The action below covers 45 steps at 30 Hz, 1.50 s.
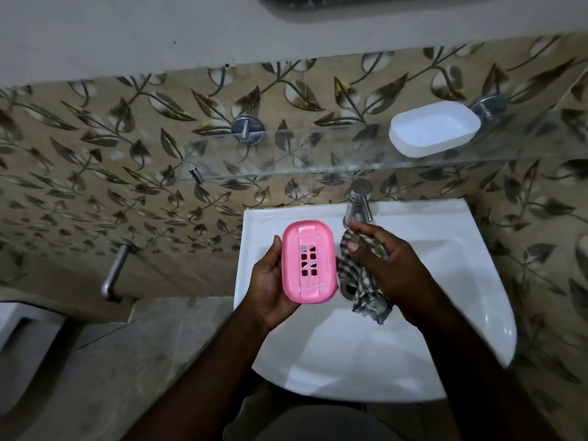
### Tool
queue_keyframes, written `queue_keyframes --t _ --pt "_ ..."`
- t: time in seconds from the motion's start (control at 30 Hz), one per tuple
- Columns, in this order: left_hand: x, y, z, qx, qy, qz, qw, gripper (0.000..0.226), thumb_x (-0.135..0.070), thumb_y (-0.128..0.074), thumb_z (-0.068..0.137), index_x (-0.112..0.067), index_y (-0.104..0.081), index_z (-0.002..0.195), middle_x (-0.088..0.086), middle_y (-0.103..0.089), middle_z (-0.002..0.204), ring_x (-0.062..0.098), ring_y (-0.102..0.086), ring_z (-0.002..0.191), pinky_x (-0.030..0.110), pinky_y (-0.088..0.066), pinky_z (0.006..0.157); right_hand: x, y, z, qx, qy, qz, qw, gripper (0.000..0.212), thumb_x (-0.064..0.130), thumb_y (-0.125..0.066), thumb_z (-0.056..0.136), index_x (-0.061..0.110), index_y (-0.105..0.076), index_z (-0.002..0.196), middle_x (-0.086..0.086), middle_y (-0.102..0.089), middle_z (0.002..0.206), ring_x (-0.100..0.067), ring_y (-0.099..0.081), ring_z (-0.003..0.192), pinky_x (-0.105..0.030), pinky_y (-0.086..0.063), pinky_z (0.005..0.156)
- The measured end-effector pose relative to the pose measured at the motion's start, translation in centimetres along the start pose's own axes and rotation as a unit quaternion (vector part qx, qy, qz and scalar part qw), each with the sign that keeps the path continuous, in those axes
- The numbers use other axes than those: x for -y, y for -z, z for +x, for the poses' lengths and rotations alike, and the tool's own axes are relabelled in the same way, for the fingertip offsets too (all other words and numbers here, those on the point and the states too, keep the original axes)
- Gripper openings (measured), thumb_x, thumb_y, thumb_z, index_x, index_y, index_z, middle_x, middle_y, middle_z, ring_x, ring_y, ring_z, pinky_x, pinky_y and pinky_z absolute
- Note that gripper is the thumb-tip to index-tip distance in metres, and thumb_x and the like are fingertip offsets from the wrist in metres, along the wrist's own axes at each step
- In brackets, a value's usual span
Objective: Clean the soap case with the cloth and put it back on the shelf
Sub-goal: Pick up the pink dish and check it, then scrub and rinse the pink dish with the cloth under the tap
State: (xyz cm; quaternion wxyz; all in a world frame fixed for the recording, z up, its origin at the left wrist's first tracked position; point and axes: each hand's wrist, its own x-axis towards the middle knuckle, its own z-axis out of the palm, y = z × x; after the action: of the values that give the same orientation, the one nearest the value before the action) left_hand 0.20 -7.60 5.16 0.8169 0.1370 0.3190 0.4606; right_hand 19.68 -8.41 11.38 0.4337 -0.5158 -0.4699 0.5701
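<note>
We look down on a leaf-patterned tiled wall [127, 154]; below it a white sink [445, 256] fixed to the wall, and above the sink a clear glass shelf [318, 163]. Over the basin are our two hands. The left hand [270, 291] cradles the pink soap case [308, 261] from beneath, thumb on its left edge and fingers curled round it, its slotted face turned up to us; the right hand [391, 268] grips a bunched checked cloth [366, 294], just beside the case but apart from it. A white oval tray [434, 128], likely the case's other half, sits on the shelf's right end; a chrome tap [359, 202] stands behind the cloth.

Wiping looks about to begin, we judge. To do it well, we should keep the case over the basin, brace it firmly in the left palm, draw the cloth along the ridges, and press a cloth-covered fingertip into each slot; light plastic may slip if squeezed.
</note>
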Motion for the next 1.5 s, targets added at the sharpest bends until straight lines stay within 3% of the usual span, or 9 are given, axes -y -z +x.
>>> queue_keyframes --t 0.17,0.3,0.43,0.63,0.83,1.07,1.23,1.4,1.5 --pt "0.2 -1.3 0.1 0.002 0.0 0.028 1.0 0.053 -0.053 -0.041 0.091 -0.018 -0.068 0.12 0.016 -0.06 0.128 0.033 -0.055 0.117 0.052 -0.031 0.11 -0.6 -0.6 0.5 -0.05 0.026 -0.186 0.981 0.041 0.023 -0.066 0.091 0.025 -0.053 0.13 0.014 -0.064 0.115 -0.003 -0.061 0.104 -0.025 -0.047 0.093" --pt "0.2 -1.4 -0.1 0.033 0.002 0.008 0.999 0.059 -0.048 -0.058 0.087 -0.024 -0.05 0.14 0.017 -0.047 0.142 0.036 -0.047 0.124 0.057 -0.021 0.115 -0.6 -0.5 0.7 -0.017 0.039 -0.236 0.971 0.032 0.024 -0.064 0.092 0.024 -0.059 0.123 0.009 -0.068 0.115 -0.008 -0.063 0.105 -0.03 -0.047 0.095" --pt "0.4 -1.1 -0.3 0.06 0.027 -0.005 0.998 0.058 -0.051 -0.039 0.094 -0.027 -0.036 0.147 0.022 -0.024 0.156 0.043 -0.033 0.133 0.063 -0.009 0.114 1.0 0.9 0.6 -0.055 0.017 -0.159 0.986 0.021 0.016 -0.069 0.088 0.027 -0.067 0.105 0.001 -0.075 0.087 -0.016 -0.072 0.076 -0.036 -0.058 0.075" --pt "0.3 -2.1 0.1 -0.013 -0.017 0.04 0.999 0.052 -0.051 -0.04 0.093 -0.019 -0.064 0.126 0.015 -0.062 0.126 0.031 -0.058 0.114 0.048 -0.038 0.105 2.7 -1.0 -0.4 -0.033 -0.003 -0.097 0.995 0.01 0.009 -0.073 0.082 0.011 -0.066 0.088 -0.012 -0.073 0.079 -0.024 -0.07 0.07 -0.039 -0.056 0.068" --pt "1.0 -3.6 -0.2 -0.026 -0.024 0.135 0.99 0.052 -0.053 -0.034 0.095 -0.022 -0.07 0.115 0.015 -0.063 0.128 0.027 -0.061 0.117 0.039 -0.048 0.101 1.0 -4.1 0.0 -0.076 -0.034 0.02 0.996 0.015 0.021 -0.074 0.077 0.012 -0.069 0.087 -0.014 -0.074 0.082 -0.035 -0.072 0.08 -0.058 -0.056 0.077" --pt "0.1 -4.8 0.0 -0.02 -0.066 0.19 0.979 0.048 -0.054 -0.034 0.092 -0.031 -0.076 0.101 0.012 -0.073 0.104 0.024 -0.07 0.093 0.036 -0.055 0.085 1.0 -4.5 -2.0 0.021 -0.057 0.077 0.995 0.01 0.006 -0.067 0.088 0.009 -0.074 0.094 -0.02 -0.074 0.089 -0.035 -0.073 0.082 -0.051 -0.059 0.079" --pt "1.0 -5.2 0.2 -0.036 -0.074 0.186 0.979 0.056 -0.054 -0.04 0.095 -0.015 -0.058 0.131 0.015 -0.061 0.131 0.028 -0.056 0.124 0.041 -0.041 0.107 2.4 -3.9 0.2 -0.05 -0.056 0.205 0.976 0.015 0.004 -0.063 0.09 0.001 -0.071 0.102 -0.024 -0.073 0.097 -0.038 -0.071 0.093 -0.047 -0.057 0.086" --pt "-0.1 -5.5 0.0 -0.042 -0.085 0.213 0.972 0.065 -0.058 -0.048 0.087 -0.007 -0.06 0.125 0.017 -0.072 0.102 0.027 -0.07 0.093 0.035 -0.056 0.078 1.3 -4.1 -1.9 0.049 -0.058 0.087 0.993 0.012 0.005 -0.064 0.09 0.004 -0.073 0.098 -0.022 -0.073 0.089 -0.034 -0.071 0.075 -0.042 -0.06 0.071" --pt "0.2 -5.9 0.2 -0.048 -0.07 0.24 0.967 0.06 -0.056 -0.044 0.09 -0.009 -0.062 0.123 0.017 -0.07 0.113 0.028 -0.067 0.105 0.04 -0.053 0.09 2.1 -2.9 -0.6 0.039 -0.069 0.12 0.99 0.015 0.0 -0.062 0.089 -0.004 -0.07 0.101 -0.024 -0.072 0.089 -0.034 -0.07 0.074 -0.036 -0.059 0.067"
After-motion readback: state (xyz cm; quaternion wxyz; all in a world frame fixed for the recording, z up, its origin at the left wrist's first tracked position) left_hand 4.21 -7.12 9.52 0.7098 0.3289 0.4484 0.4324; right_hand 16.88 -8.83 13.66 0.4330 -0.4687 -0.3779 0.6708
